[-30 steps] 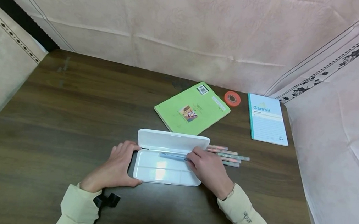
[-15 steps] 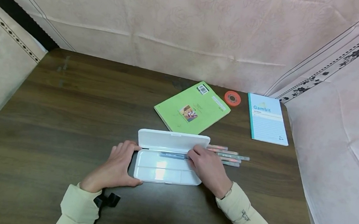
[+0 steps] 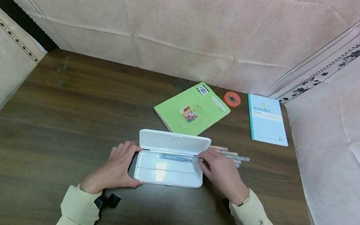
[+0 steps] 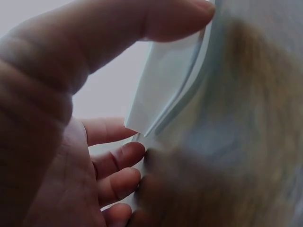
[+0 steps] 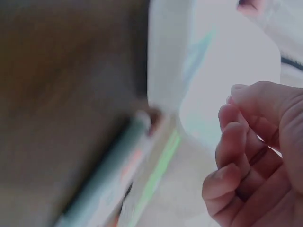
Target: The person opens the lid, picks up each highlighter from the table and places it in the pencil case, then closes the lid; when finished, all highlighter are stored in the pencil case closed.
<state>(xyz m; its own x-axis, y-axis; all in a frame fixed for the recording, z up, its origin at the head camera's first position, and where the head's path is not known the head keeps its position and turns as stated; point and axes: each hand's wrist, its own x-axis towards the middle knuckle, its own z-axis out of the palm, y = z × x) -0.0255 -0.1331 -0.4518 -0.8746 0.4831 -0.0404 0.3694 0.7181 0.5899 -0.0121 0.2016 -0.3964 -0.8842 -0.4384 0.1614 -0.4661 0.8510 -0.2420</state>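
A white pencil case [image 3: 167,179] lies with its lid [image 3: 174,142] raised toward the back. Inside its rear compartment rests a clear bluish pen [image 3: 176,158]. My left hand [image 3: 114,169] holds the case's left end, thumb at the front corner and fingers by the hinge side; the left wrist view shows the thumb against the case edge. At the pen's right end is my right hand [image 3: 221,173], fingers loosely curled. In the right wrist view its thumb tip meets the index finger, with no pen seen between them. Several pens [image 3: 234,157] lie right of the case, partly hidden by that hand.
Behind the case lies a green book [image 3: 180,105], close to the lid. A red tape roll [image 3: 232,99] and a light-blue "Gambit" notebook [image 3: 267,120] are at the back right. A black object [image 3: 113,201] sits near my left wrist. Cloth walls [image 3: 180,30] bound the wooden table [image 3: 52,133].
My right hand has let go of the pen and drawn back to the right, showing more of the pen lying in the case. My left hand stays in place.
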